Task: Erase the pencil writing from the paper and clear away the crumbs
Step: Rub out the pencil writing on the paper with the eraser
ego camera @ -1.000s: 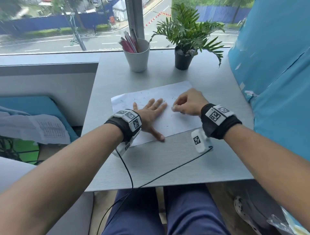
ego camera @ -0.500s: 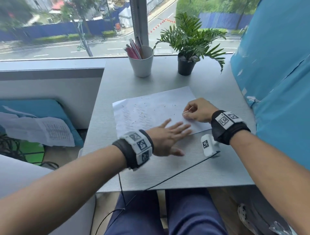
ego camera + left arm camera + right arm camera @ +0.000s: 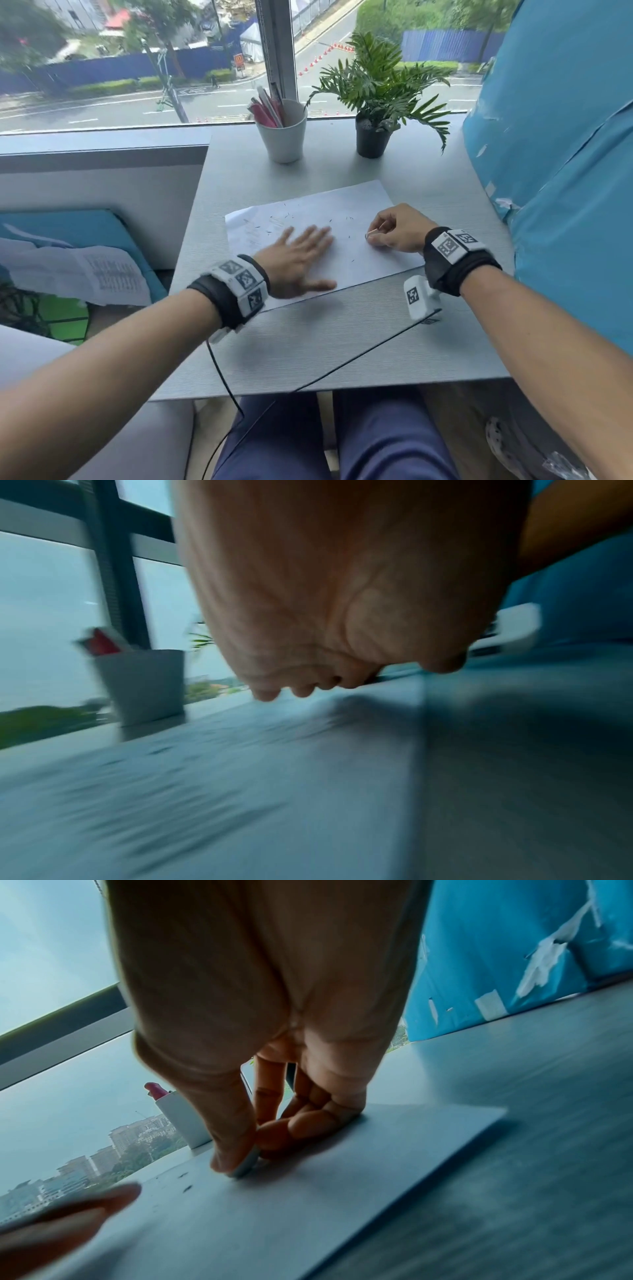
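A white sheet of paper (image 3: pixel 346 205) lies at an angle on the grey table (image 3: pixel 342 346), with faint pencil marks at its left end and dark eraser crumbs (image 3: pixel 287 216) scattered over it. My left hand (image 3: pixel 301 253) is flat with straight fingers over the middle of the sheet, blurred by motion; in the left wrist view its fingertips (image 3: pixel 301 692) hover just above the paper. My right hand (image 3: pixel 376 234) rests on the sheet's right part and pinches a small whitish eraser (image 3: pixel 246 1167) between thumb and fingers, its tip on the paper.
A white cup of pens (image 3: pixel 284 137) and a potted plant (image 3: pixel 373 137) stand at the back by the window. A blue padded wall (image 3: pixel 565 171) runs along the table's right side. A black cable (image 3: pixel 342 366) crosses the near part of the table.
My left hand left its flat hold on the paper, swept toward the near edge, then swung back left across the sheet. My right hand, still pinching the eraser, shifted right.
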